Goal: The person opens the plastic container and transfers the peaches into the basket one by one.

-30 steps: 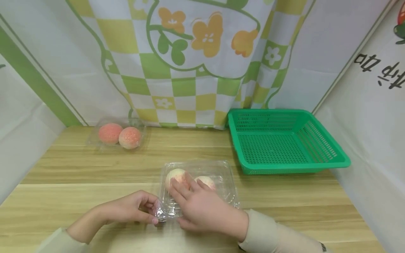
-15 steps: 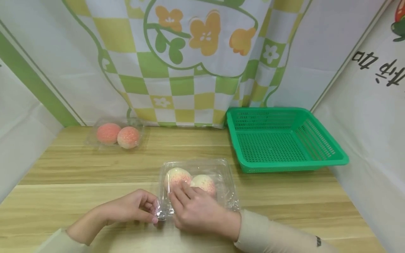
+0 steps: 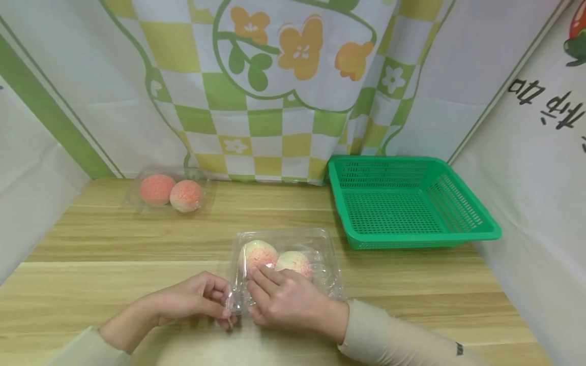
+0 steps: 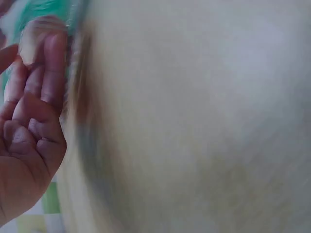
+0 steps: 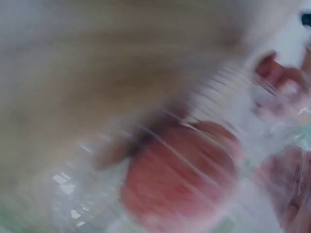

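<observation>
A clear plastic clamshell box (image 3: 316, 239) with two pale, pink-speckled peaches (image 3: 257, 254) inside lies on the table. At its front left corner, my left hand (image 3: 192, 300) pinches the plastic edge between thumb and fingers. My right hand (image 3: 293, 305) rests on top of the box towards the front, its fingertips over the plastic near the peaches and its thumb by the front edge. That hand partly covers the right peach (image 3: 293, 263). In the right wrist view, a red-pink peach (image 5: 180, 179) shows through ridged plastic. The left wrist view is blurred beyond my left hand (image 4: 34, 126).
At the back left stands another clear plastic box (image 3: 201, 178) holding two pink peaches (image 3: 157, 190). A green perforated basket (image 3: 366, 243) sits at the back right. Behind the wooden table (image 3: 114, 244) hangs a checked cloth (image 3: 265, 122).
My right hand has drawn back from over the peaches towards the box's front, its fingers now more bent. My left hand stays at the corner, its fingers slightly shifted.
</observation>
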`<control>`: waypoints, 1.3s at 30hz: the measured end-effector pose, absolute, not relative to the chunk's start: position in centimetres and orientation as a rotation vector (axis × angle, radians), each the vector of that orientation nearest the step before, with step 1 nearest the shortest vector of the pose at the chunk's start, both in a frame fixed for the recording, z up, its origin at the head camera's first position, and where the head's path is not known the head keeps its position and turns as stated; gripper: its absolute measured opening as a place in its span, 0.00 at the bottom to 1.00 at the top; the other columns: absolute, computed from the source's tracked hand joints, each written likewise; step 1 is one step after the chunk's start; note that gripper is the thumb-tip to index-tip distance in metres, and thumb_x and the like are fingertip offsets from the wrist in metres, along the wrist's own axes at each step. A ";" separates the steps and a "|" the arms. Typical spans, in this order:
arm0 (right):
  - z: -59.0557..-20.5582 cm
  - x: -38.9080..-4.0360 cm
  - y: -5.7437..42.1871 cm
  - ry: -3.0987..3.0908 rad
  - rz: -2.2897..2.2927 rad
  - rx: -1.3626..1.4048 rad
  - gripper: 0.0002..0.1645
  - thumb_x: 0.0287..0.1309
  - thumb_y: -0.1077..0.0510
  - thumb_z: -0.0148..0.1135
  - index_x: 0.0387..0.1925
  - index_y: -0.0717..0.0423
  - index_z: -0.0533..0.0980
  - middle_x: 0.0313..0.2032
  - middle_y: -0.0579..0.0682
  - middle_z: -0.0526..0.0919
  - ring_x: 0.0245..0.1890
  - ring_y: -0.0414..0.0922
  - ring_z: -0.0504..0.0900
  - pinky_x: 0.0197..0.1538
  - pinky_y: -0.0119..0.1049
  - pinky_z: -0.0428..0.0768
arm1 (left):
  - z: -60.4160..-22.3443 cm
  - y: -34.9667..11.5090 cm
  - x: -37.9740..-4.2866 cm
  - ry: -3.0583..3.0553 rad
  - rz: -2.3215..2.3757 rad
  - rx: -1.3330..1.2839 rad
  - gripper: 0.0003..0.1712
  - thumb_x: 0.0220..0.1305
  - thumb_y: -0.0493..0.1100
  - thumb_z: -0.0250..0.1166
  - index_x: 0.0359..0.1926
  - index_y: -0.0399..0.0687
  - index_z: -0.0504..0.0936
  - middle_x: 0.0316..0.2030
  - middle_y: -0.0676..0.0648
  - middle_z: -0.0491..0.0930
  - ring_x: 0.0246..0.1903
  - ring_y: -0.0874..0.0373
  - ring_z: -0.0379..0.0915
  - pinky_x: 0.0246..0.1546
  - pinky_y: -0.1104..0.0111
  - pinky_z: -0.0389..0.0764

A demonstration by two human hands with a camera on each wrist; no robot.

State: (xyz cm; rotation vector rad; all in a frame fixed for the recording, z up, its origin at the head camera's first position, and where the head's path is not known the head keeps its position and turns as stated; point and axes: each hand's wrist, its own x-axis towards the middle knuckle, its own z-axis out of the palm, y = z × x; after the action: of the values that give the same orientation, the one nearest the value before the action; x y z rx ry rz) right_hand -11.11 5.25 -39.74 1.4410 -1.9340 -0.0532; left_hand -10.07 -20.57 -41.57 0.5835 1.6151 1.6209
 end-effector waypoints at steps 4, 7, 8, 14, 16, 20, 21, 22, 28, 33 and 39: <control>-38.8 -11.5 5.1 -1.978 0.101 1.442 0.23 0.54 0.41 0.64 0.43 0.54 0.84 0.43 0.49 0.90 0.44 0.42 0.89 0.44 0.31 0.85 | -41.6 -20.7 -10.0 1.679 1.590 0.532 0.12 0.66 0.34 0.58 0.43 0.24 0.76 0.39 0.40 0.88 0.34 0.58 0.86 0.23 0.77 0.71; -38.6 -11.5 5.2 -2.057 0.200 1.435 0.26 0.50 0.41 0.70 0.45 0.53 0.84 0.45 0.49 0.89 0.47 0.42 0.88 0.48 0.32 0.83 | -41.5 -20.9 -9.9 1.692 1.559 0.532 0.14 0.69 0.37 0.58 0.47 0.26 0.76 0.39 0.43 0.88 0.35 0.58 0.86 0.25 0.77 0.70; -38.7 -11.5 5.3 -2.076 0.224 1.435 0.26 0.50 0.42 0.71 0.47 0.53 0.84 0.46 0.49 0.89 0.48 0.42 0.88 0.50 0.32 0.83 | -41.5 -20.9 -9.9 1.690 1.551 0.531 0.15 0.69 0.38 0.58 0.47 0.27 0.76 0.39 0.44 0.88 0.35 0.58 0.86 0.26 0.76 0.71; -39.1 -11.3 6.2 -2.165 0.362 1.432 0.28 0.53 0.45 0.72 0.53 0.52 0.81 0.51 0.47 0.87 0.56 0.46 0.84 0.58 0.35 0.80 | -41.4 -20.5 -10.0 1.705 1.529 0.549 0.15 0.69 0.39 0.60 0.47 0.28 0.76 0.38 0.45 0.86 0.35 0.58 0.85 0.28 0.76 0.73; -39.1 -11.3 6.6 -2.196 0.426 1.426 0.29 0.53 0.45 0.73 0.55 0.50 0.80 0.51 0.45 0.87 0.58 0.49 0.82 0.59 0.39 0.80 | -41.4 -20.3 -10.0 1.723 1.524 0.566 0.15 0.69 0.40 0.61 0.46 0.27 0.75 0.38 0.43 0.86 0.35 0.58 0.85 0.27 0.77 0.73; -38.8 -11.7 8.1 -2.235 0.546 1.429 0.34 0.50 0.41 0.75 0.56 0.50 0.77 0.54 0.47 0.85 0.62 0.54 0.78 0.61 0.44 0.78 | -41.3 -20.1 -9.9 1.761 1.508 0.568 0.16 0.70 0.41 0.61 0.45 0.27 0.76 0.37 0.40 0.86 0.34 0.59 0.85 0.26 0.77 0.73; -38.7 -11.9 8.5 -2.237 0.562 1.433 0.35 0.49 0.41 0.75 0.56 0.51 0.77 0.55 0.48 0.85 0.63 0.55 0.77 0.62 0.46 0.78 | -41.2 -20.0 -9.8 1.769 1.507 0.565 0.16 0.70 0.41 0.61 0.45 0.27 0.76 0.37 0.39 0.86 0.33 0.59 0.84 0.25 0.77 0.73; -38.6 -12.0 9.0 -2.245 0.573 1.433 0.38 0.48 0.40 0.75 0.57 0.52 0.76 0.56 0.49 0.84 0.64 0.55 0.76 0.62 0.47 0.77 | -41.2 -20.0 -9.8 1.778 1.507 0.557 0.17 0.70 0.41 0.61 0.45 0.27 0.77 0.37 0.38 0.86 0.33 0.60 0.84 0.25 0.76 0.73; -38.8 -12.2 12.3 -2.354 0.610 1.404 0.49 0.43 0.37 0.77 0.63 0.54 0.72 0.65 0.53 0.76 0.70 0.59 0.67 0.62 0.60 0.74 | -41.2 -20.0 -9.5 1.800 1.519 0.520 0.17 0.70 0.42 0.61 0.45 0.27 0.77 0.38 0.34 0.85 0.32 0.60 0.83 0.25 0.75 0.73; -39.1 -12.1 14.5 -2.480 0.592 1.330 0.55 0.40 0.35 0.77 0.68 0.50 0.68 0.72 0.52 0.67 0.74 0.62 0.59 0.61 0.68 0.70 | -41.1 -19.9 -9.4 1.823 1.506 0.509 0.17 0.70 0.43 0.61 0.43 0.27 0.78 0.34 0.41 0.86 0.31 0.62 0.82 0.25 0.75 0.72; -39.7 -12.2 15.3 -2.549 0.525 1.295 0.57 0.41 0.37 0.77 0.71 0.50 0.64 0.75 0.53 0.60 0.76 0.63 0.52 0.66 0.65 0.66 | -41.0 -19.7 -9.3 1.836 1.478 0.477 0.18 0.71 0.45 0.59 0.40 0.29 0.80 0.30 0.51 0.86 0.28 0.65 0.76 0.24 0.77 0.69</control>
State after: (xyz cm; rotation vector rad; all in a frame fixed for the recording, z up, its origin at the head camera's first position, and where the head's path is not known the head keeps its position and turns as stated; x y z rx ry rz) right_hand -12.20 15.30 -39.73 1.2950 -2.5485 0.5245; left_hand -9.35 -19.70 -40.99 0.4767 1.8359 1.4783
